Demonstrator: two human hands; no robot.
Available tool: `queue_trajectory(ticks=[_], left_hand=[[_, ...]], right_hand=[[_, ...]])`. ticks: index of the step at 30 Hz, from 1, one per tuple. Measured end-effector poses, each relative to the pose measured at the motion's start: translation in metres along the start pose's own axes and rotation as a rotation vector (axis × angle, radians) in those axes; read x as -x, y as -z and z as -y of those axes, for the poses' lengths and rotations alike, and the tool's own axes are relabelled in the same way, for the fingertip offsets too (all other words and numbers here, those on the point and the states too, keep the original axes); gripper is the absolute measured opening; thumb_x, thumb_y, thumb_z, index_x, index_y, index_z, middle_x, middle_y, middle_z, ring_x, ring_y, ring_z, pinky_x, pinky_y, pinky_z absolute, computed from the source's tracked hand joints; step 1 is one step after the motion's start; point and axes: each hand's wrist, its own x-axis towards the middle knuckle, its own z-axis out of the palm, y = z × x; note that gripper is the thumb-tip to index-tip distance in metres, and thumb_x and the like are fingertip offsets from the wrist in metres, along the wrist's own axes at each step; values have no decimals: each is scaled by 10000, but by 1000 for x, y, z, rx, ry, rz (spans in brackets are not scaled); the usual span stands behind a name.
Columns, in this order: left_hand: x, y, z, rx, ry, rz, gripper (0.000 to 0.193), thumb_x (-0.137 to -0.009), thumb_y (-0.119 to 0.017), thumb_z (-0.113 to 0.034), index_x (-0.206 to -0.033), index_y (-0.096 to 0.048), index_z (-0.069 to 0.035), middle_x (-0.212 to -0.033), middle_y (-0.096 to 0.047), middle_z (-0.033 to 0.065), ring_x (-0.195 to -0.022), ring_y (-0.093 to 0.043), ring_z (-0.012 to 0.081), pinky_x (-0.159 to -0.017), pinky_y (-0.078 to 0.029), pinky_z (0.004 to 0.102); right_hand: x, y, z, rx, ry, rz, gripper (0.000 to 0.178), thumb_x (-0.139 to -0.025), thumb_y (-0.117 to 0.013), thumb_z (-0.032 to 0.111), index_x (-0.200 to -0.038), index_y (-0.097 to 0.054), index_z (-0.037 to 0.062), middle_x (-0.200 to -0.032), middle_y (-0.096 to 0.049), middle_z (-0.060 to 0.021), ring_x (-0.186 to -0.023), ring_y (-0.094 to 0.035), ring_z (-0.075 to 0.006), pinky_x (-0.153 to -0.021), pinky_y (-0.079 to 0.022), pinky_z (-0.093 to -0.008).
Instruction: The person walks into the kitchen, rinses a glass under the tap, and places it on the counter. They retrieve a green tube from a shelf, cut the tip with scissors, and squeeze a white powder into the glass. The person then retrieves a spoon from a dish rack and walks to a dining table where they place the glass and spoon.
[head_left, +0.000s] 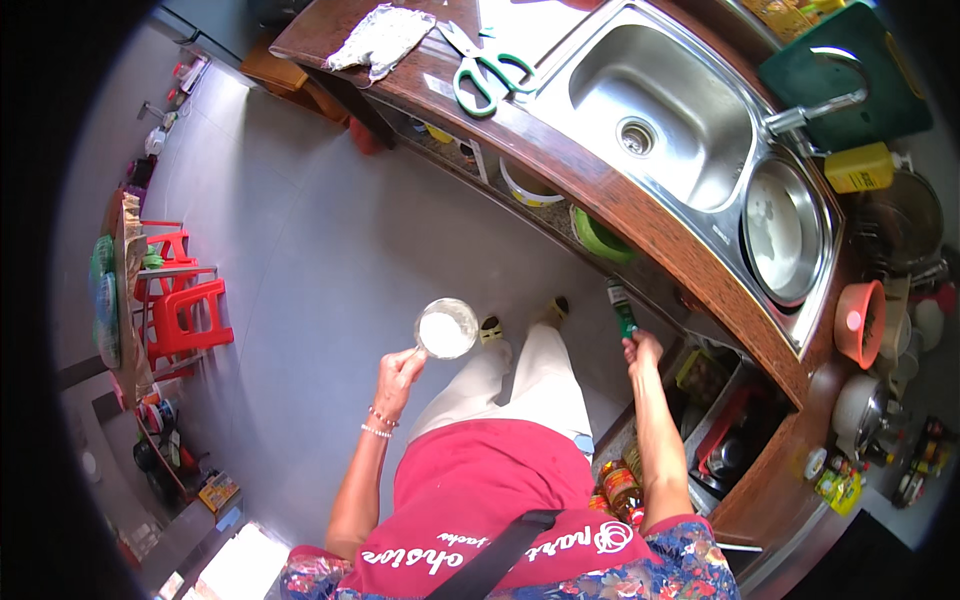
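My left hand [398, 372] holds a small metal cup [447, 328] by its handle; white powder fills the cup. It hovers over the grey floor in front of my legs. My right hand [641, 352] is closed on a small green bottle [621, 308], held upright beside the open shelf under the wooden counter [640, 225]. Both hands are apart from each other, on either side of my light trousers.
A double steel sink [668, 115] sits in the counter, with a pan in its small basin. Green-handled scissors [487, 75] and a cloth [383, 38] lie on the counter. Bowls, bottles and pots crowd the shelf and right end. Red plastic stools [185, 320] stand at the left.
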Motion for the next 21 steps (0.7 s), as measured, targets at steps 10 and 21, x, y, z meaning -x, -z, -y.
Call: queue_trajectory(ticks=[10, 21], left_hand=[[-24, 3, -18, 249, 203, -171, 369, -835, -518, -242, -530, -392, -76, -522, -358, -51, -511, -304, 52, -470, -232, 246], [-83, -15, -56, 462, 200, -343, 375, -829, -504, -245, -521, -386, -64, -504, -369, -30, -502, -326, 65, -468, -238, 250]], right_hand=[[15, -131, 78, 670, 281, 313, 267, -816, -578, 164, -1064, -539, 71, -779, -595, -48, -606, -606, -163, -503, -504, -300], [164, -411, 323, 1002, 1561, 719, 363, -722, -563, -36, -1046, -597, 123, -966, -572, -116, -698, -612, -272, -599, -492, -349]])
